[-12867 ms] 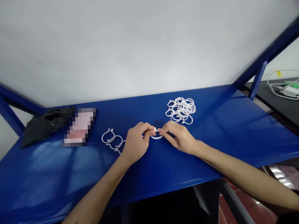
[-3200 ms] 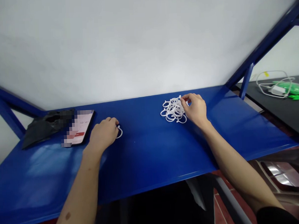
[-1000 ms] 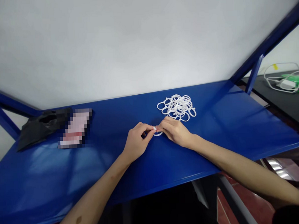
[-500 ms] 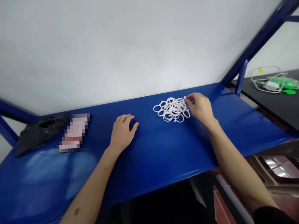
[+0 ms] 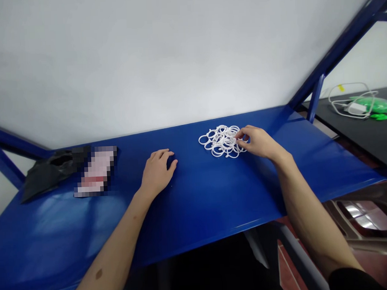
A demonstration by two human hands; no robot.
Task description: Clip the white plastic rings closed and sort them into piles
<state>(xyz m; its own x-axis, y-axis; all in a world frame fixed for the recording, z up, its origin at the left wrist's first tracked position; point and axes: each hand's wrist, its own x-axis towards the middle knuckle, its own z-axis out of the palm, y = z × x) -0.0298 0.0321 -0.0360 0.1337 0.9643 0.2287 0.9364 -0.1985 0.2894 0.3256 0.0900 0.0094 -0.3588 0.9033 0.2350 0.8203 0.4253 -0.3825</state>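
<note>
A loose heap of white plastic rings, shaped like shower curtain rings with small knobs, lies on the blue tabletop. My right hand is at the heap's right side, thumb and fingers bent into a pinch on one of the rings. Its fingertips partly cover the rings there, so the exact grip is hard to see. To the left of the heap, my left hand rests palm down on the table, fingers loosely bent and thumb apart, holding nothing.
A black plastic bag and a blurred pink-and-white item lie at the left. Blue frame bars rise at the right; beyond, a black table carries a white cable and a green bag. A wall stands behind.
My right hand has moved slightly left and down, from the heap's upper right edge further onto the rings. My left hand has stayed nearly still.
</note>
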